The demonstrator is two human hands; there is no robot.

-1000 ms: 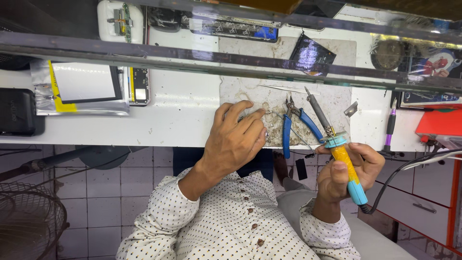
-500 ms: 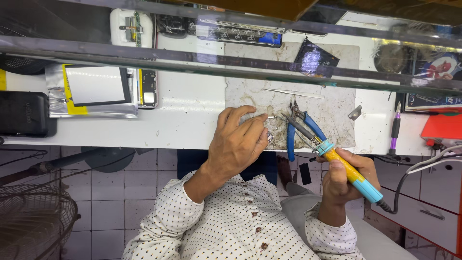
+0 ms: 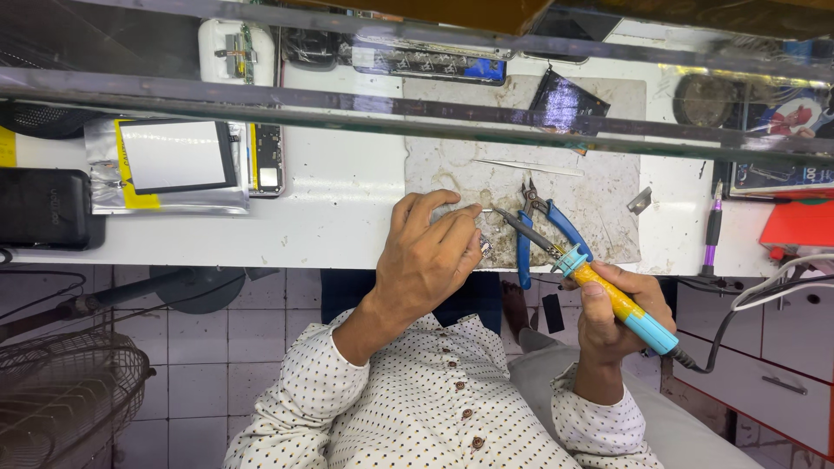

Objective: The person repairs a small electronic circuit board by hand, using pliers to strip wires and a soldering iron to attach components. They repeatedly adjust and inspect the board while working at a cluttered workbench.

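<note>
My left hand (image 3: pixel 430 252) rests on the near edge of a stained grey work mat (image 3: pixel 599 187), its fingers pinched on a small metal part (image 3: pixel 483 248). My right hand (image 3: pixel 618 320) grips a soldering iron (image 3: pixel 608 295) with a yellow and blue handle. Its dark tip (image 3: pixel 506 216) points left and sits just beside my left fingertips. Blue-handled cutters (image 3: pixel 546 227) lie on the mat under the iron's shaft. Thin tweezers (image 3: pixel 518 165) lie farther back on the mat.
A white bench (image 3: pixel 330 200) carries a phone screen in a silver pouch (image 3: pixel 165 165), a bare phone board (image 3: pixel 266 158), a black box (image 3: pixel 48 208) and a purple pen (image 3: pixel 712 234). A glass shelf (image 3: pixel 261 108) crosses above. A wire fan guard (image 3: pixel 61 399) stands lower left, drawers (image 3: pixel 764 356) right.
The soldering iron has swung down and left, and its tip has moved from above the cutters to my left fingertips. My left hand has stayed on the mat's edge.
</note>
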